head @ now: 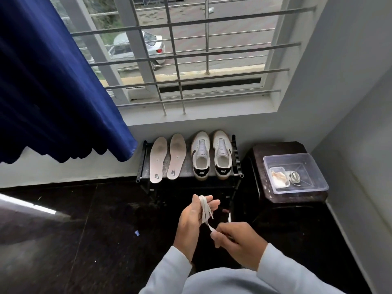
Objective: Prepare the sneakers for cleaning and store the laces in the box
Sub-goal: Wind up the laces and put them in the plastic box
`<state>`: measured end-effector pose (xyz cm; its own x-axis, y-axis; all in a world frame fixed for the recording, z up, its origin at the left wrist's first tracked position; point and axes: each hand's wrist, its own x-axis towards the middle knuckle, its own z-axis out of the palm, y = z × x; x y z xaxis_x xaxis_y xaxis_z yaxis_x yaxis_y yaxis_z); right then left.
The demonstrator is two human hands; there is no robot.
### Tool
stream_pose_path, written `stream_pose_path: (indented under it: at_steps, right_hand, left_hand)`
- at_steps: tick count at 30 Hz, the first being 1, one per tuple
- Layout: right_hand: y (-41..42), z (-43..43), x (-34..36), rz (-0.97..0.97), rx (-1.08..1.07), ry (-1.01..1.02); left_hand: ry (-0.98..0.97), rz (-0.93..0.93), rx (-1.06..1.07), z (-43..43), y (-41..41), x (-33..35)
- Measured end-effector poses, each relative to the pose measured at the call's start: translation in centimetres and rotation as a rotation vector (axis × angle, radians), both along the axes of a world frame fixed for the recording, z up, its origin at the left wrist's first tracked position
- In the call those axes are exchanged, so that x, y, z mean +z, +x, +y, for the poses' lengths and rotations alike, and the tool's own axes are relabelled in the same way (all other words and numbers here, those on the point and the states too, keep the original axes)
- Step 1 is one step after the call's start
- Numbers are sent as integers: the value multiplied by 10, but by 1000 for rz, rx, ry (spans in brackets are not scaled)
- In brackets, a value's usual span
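A white lace [205,210] is wound around the fingers of my left hand [192,221], held up palm-inward in the lower middle. My right hand [237,240] pinches the lace's free end just below it. Two white sneakers [211,153] with black heel tabs stand laceless on a low black rack [144,160] under the window. Beside them lie two pale insoles [167,159]. To the right, a clear plastic box [296,172] holds a coiled lace [294,177] and a smaller container.
The box rests on a dark stool [282,200] in the right corner by the wall. A blue curtain [53,81] hangs at left. A barred window [180,52] is above the rack. The floor is dark and glossy.
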<state>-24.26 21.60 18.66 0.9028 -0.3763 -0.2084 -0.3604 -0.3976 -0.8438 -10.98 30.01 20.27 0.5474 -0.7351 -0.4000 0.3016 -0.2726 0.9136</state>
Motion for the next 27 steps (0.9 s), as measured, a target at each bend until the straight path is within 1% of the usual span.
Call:
stream_pose_path:
  at_steps: [2, 4, 5, 8, 10, 12, 15, 18, 20, 22, 24, 27]
  right_hand:
    - [8, -12, 16, -81, -22, -33]
    - [18, -31, 28, -157, -105, -53]
    - [24, -41, 32, -165, -142, -56]
    - [40, -70, 28, -96, -214, -29]
    - [45, -77, 13, -20, -245, 11]
    - [43, -70, -9, 44, -246, 47]
    - [32, -40, -33, 82, -183, 123]
    - [17, -12, -37, 76, -145, 201]
    - [9, 0, -31, 66, -82, 223]
    - [6, 0, -18, 35, -7, 162]
    - [12, -11, 3, -9, 27, 54]
    - [30, -34, 27, -103, -35, -50]
  left_hand:
    - [55, 3, -29, 1, -2, -7]
    - [89, -20, -103, 2, -5, -10]
    - [95, -28, -139, 3, -6, -10]
    - [77, -3, -239, 4, -8, -5]
    - [32, 43, -262, 4, -8, 1]
    - [-30, 87, -237, 3, -8, 9]
    - [-104, 110, -142, 3, -5, 18]
    - [-130, 127, -20, 1, -2, 19]
    - [-117, 139, 43, -1, 0, 17]
    - [-82, 134, 59, -2, 1, 11]
    - [-33, 112, 30, -1, 1, 4]
    - [35, 39, -63, 2, 0, -6]
